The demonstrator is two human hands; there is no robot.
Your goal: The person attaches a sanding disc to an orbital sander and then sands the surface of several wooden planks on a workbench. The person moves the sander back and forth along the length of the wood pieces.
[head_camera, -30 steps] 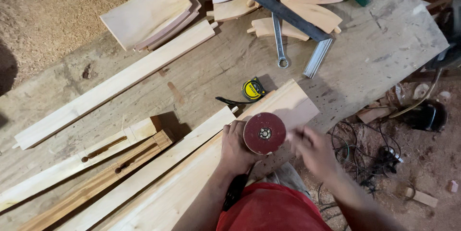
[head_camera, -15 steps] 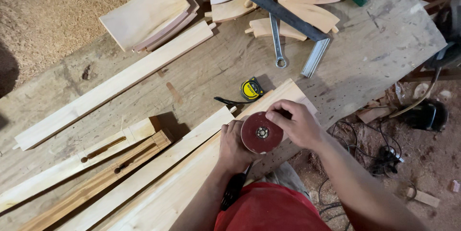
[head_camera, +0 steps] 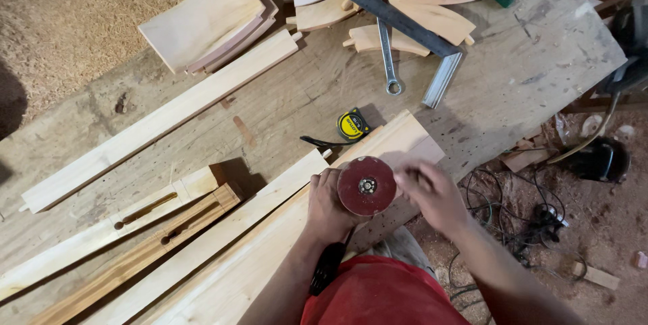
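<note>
The right hand (head_camera: 432,193) is sliding back off the round red sanding disc (head_camera: 366,186), where half a second ago it was covering the disc's right edge; now its blurred fingers are hovering just beside the rim, loosely spread and gripping nothing. Under everything, the rough grey wooden workbench (head_camera: 526,89) is carrying long pale planed wooden boards (head_camera: 223,278), and these are looking untouched by the disc so far. The left hand (head_camera: 329,203) is wrapping around the black-bodied grinder (head_camera: 326,267) below the disc, holding it face up over the board's end. The disc's centre nut is sitting in place, so fitting seems nearly finished; sanding is left.
</note>
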